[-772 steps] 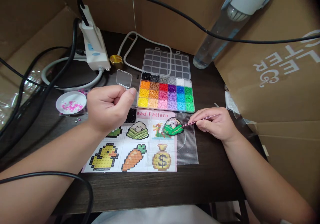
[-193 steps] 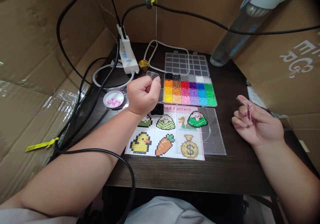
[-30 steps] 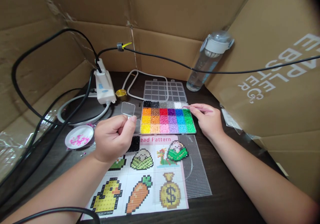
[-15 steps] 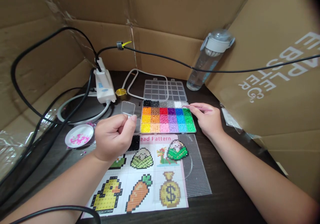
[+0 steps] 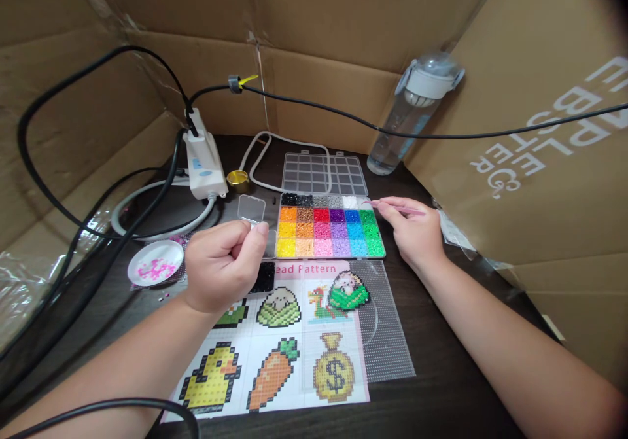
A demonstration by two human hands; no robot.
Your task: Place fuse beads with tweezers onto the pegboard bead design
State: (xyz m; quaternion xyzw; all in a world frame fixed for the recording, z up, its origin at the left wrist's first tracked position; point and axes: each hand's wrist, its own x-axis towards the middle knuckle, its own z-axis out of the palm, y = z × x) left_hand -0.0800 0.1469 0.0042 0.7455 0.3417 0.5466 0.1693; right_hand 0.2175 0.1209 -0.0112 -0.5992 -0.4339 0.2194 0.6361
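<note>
Pink tweezers (image 5: 396, 207) sit pinched in my right hand (image 5: 415, 233), tips over the bead box's (image 5: 330, 231) far right corner — my left hand (image 5: 223, 265) grips a small clear case (image 5: 251, 209).

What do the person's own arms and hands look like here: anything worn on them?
Both forearms are bare to the picture's edge, with no sleeves in view. The left hand and right hand wear no gloves, and no rings, watch or markings show.
</note>
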